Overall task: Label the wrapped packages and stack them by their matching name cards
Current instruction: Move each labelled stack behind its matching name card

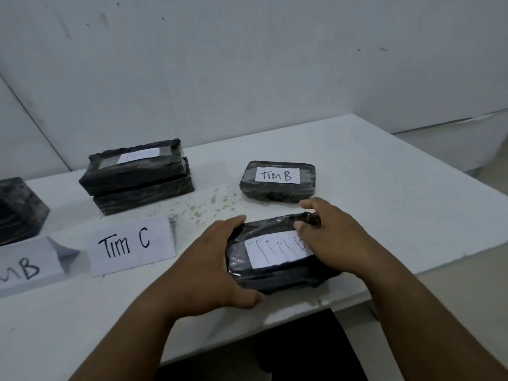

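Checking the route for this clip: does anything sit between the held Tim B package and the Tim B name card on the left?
Yes. The white folded Tim C card stands directly between the black plastic-wrapped package held by both hands and the partly cropped white Tim B card.

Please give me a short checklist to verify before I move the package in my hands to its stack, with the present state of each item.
1. Grip: left hand and right hand hold the near package at both ends: ok.
2. Its label reads Tim B: ok.
3. Label stuck flat: cannot tell, the right hand covers its end.
4. Target card: the Tim B card stands at far left, partly out of frame: ok.
5. Path: the Tim C card and its stack lie between: not ok, lift over.
6. Second Tim B package also unstacked: not ok.
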`<state>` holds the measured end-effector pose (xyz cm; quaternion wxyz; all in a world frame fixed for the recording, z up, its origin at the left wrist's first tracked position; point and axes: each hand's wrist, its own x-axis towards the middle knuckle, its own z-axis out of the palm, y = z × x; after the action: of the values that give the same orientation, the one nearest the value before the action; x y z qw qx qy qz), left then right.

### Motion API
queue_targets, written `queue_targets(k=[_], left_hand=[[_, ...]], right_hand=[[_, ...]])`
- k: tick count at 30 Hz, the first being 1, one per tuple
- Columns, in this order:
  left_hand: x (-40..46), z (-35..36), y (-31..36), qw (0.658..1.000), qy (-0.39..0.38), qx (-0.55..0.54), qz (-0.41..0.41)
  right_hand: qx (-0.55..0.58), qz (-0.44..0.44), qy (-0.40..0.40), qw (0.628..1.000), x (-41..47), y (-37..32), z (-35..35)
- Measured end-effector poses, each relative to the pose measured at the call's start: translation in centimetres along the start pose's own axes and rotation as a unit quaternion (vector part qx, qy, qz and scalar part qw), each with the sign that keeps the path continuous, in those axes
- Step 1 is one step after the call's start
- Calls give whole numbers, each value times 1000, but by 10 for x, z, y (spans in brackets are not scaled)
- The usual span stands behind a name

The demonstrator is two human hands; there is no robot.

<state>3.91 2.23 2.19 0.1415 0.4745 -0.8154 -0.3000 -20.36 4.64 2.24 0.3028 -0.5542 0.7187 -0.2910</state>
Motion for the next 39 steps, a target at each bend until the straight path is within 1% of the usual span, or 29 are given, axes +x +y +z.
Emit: queue_targets(k=[3,5,8,11,15,18,24,28,31,35,39], left_hand=[[10,-7,-3,999,26,-38,-10],[19,-14,-4,995,43,-89,-13],[34,-25,0,986,70,-151,6],[55,-33,8,971,120,-201,39],[93,-36,12,958,182,-216,46],[122,-30,5,964,191,-180,32],[151,-13,-7,979,172,-114,-10],[155,-1,-12,973,150,-172,-17],[157,3,-10,961,140,-236,-27],[160,7,-2,941,163,-291,-48],[150,-1,6,934,191,-300,-41]], right_hand=[[53,-1,34,998,4,-3,-2],[88,-11,64,994,8,-5,-4],[137,-15,130,982,18,-11,-9],[200,-9,191,961,34,-17,-16],[262,-3,244,934,62,-25,-21],[269,3,274,923,83,-27,-17],[210,5,286,935,109,-16,6],[210,-1,276,938,117,-7,19],[209,-6,263,942,120,-3,23],[209,-10,236,949,116,-4,23],[204,-34,244,947,104,-16,19]])
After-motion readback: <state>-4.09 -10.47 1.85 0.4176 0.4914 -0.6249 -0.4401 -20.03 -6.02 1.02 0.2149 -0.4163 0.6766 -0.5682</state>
